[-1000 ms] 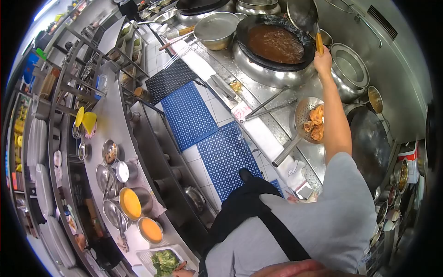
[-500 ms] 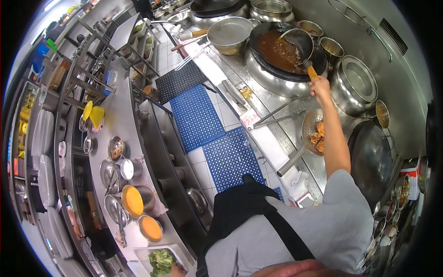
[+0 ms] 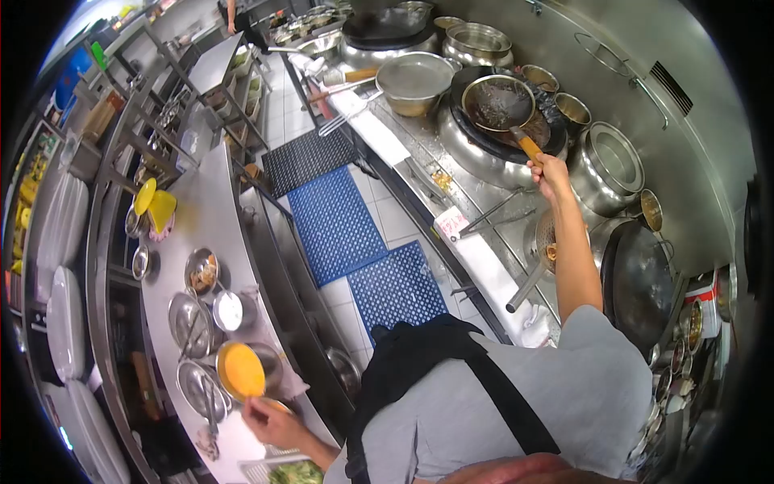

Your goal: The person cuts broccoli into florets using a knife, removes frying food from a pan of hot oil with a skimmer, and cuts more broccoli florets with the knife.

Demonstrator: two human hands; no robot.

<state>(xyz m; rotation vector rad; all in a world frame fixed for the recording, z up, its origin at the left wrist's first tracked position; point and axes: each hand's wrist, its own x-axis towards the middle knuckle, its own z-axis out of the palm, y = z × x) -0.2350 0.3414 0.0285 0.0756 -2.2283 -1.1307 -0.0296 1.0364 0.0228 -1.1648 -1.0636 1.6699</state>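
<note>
My right hand [image 3: 551, 176] is closed round the wooden handle of a round metal strainer [image 3: 498, 103]. The strainer is over a dark wok [image 3: 538, 133] on the burner and covers much of its brown contents. Over the steel counter, my left hand [image 3: 272, 423] has its fingers drawn together at the near rim of a metal pot of orange-yellow liquid [image 3: 242, 369]. Whatever those fingers hold, if anything, I cannot make out. A second container [image 3: 278, 406] of orange liquid is mostly hidden behind the left hand. Green leafy vegetables [image 3: 295, 473] lie in a white basket below.
A perforated ladle [image 3: 528, 288] with browned pieces rests beneath my right forearm. Another wok [image 3: 641, 278] stands at the right. Metal bowls [image 3: 191, 323] line the left counter. Blue mats [image 3: 337, 222] cover the aisle floor. Another person [image 3: 234, 18] stands far off.
My left hand has risen from the vegetable basket to the pot of orange-yellow liquid. My right hand has lifted and shifted the strainer over the wok. The whole view has turned slightly.
</note>
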